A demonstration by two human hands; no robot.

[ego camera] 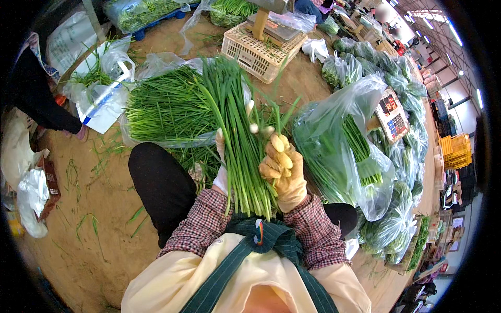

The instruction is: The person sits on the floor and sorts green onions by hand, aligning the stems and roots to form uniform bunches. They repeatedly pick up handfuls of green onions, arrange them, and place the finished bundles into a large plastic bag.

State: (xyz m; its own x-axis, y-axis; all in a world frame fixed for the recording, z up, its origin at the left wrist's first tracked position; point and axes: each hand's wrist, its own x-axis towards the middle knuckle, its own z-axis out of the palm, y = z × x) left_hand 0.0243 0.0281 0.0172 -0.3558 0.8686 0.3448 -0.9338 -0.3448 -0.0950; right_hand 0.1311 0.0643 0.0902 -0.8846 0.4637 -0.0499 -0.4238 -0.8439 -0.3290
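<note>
A thick bunch of garlic chives (244,156) lies across my left hand (221,172), gloved in white. The fingers curl around it, and their pale tips show at its right side. Most of that palm is hidden under the leaves. Beside the cut ends, my right hand (287,172), in a yellowish work glove, is closed around a few loose green blades (278,117). Just beyond my left hand, a large pile of chives (168,103) rests on clear plastic sheeting. To the right, a clear plastic bag (332,144) holds more chives.
A scale (274,27) stands on a cream plastic crate (250,54) ahead. Its lit display (391,113) rises behind the bag at right. Several bagged greens (407,94) line the right side. At left are a white box (103,113) and another person's leg (47,101).
</note>
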